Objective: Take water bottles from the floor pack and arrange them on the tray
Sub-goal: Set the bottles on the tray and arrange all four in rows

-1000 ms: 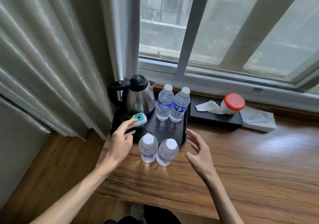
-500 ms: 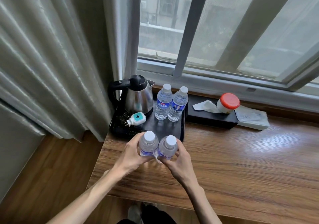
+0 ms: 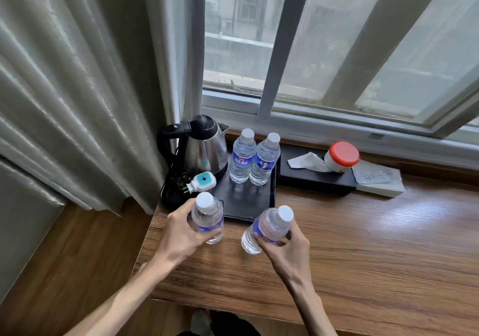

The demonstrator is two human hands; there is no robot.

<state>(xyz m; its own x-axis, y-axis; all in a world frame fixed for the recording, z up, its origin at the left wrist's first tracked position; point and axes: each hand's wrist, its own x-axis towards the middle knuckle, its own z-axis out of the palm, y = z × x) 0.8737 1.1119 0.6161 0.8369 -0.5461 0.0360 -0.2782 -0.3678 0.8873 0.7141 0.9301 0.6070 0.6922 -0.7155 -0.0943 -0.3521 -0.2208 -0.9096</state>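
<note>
Left hand is wrapped tight around one water bottle, fingers curled round the near side of the body, thumb over the front by the blue label. That bottle stands close to upright, white cap on top, just at the near left corner of the black tray; whether its base touches the wooden table I cannot tell.

Right hand has the second bottle, and this one is tilted, cap leaning up and to the right, base swung down to the left. The fingers close around its middle from below and behind, covering part of the blue label. It sits over the table, just in front of the tray's near edge, well apart from the left bottle.

Both bottles are clear, full-looking, with white caps and blue bands.

On the tray, two more bottles, the back left bottle and the back right bottle, stand upright and touching side by side at the far end, next to a steel kettle. A white and teal plug lies in front of the kettle.
</note>
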